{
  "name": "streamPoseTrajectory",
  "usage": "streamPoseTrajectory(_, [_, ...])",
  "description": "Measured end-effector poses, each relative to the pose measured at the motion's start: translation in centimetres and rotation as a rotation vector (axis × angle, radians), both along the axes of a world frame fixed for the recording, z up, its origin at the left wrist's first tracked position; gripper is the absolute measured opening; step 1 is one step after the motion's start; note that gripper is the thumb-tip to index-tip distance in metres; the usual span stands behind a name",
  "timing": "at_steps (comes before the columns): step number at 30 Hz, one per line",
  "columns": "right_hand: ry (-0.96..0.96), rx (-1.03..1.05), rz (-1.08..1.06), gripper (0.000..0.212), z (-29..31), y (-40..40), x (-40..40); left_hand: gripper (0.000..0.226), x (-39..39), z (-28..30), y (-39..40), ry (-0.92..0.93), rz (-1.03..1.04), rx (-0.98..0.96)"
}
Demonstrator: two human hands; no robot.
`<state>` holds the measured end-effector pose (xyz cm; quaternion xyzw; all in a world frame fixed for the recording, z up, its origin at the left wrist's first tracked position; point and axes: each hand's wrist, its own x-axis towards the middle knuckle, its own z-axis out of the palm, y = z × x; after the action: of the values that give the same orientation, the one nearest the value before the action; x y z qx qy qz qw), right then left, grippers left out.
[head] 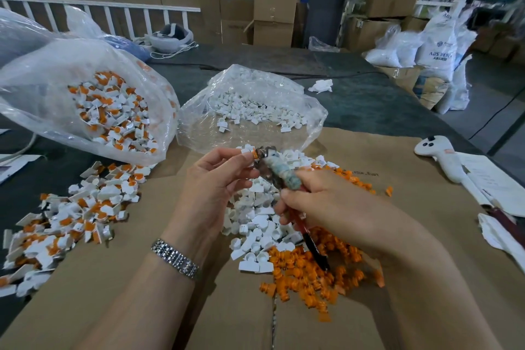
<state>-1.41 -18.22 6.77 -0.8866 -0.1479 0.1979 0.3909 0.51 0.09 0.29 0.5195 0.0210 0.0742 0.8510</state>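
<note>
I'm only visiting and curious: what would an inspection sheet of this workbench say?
Surface: flattened cardboard over a dark cloth-covered table.
Job's things: pliers, tip at a white-and-orange cap; piles of mixed caps, white caps and orange plugs; left bag of mixed caps, middle bag of white ones.
Clutter: white controller, papers, crumpled tissue.
Hands: left hand pinches the cap; right hand grips the pliers.
Cables: white cable beside a headset at the far edge.
Surroundings: cardboard boxes, white sacks, white railing.
</note>
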Motion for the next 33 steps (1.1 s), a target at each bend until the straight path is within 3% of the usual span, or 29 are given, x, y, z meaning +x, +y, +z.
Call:
streamPoseTrajectory(7, [-0.098, -0.077, -0.024, 0.033, -1.3, 1.1, -0.5, 0.022, 0.0, -0.2, -0.2, -0.019, 0.034, 0.078])
streamPoseTrajectory(12, [-0.218, -0.129, -0.098, 0.035, -2.6, 2.0, -0.8, 0.007, 0.1, -0.4, -0.3, 0.007, 0.030, 0.037])
streamPoseTrajectory(17, [-0.317, -0.174, -0.152, 0.037, -3.4, 2.5, -0.7, 0.014, 0.4, -0.6, -0.5, 0.027, 0.037, 0.012])
streamPoseTrajectory(21, [-0.255, -0.114, -0.130, 0.041, -3.0, 2.2, -0.5, 0.007, 0.4, -0.7, -0.2, 0.021, 0.062, 0.055])
streamPoseTrajectory(24, [-0.211, -0.115, -0.115, 0.040, -2.4, 1.1, 0.1, 0.009, 0.4, -1.0, 1.0, 0.031, 0.208, 0.277])
streamPoseTrajectory(29, [-0.396, -0.328, -0.296, 0.038, -2.1, -2.3, 3.4, 0.019, 1.1, -1.0, 4.6, 0.085, 0.766, 1.020])
streamPoseTrajectory(31, [-0.398, -0.412, -0.379, 0.042, -2.6, -3.8, 4.8, 0.026, 1.3, -1.0, 5.1, 0.145, 0.760, 1.220])
streamPoseTrajectory(33, [-0.389, -0.474, -0.440, 0.047, -3.6, -4.8, 5.6, 0.023, 1.2, -0.8, 4.9, 0.143, 0.565, 1.264])
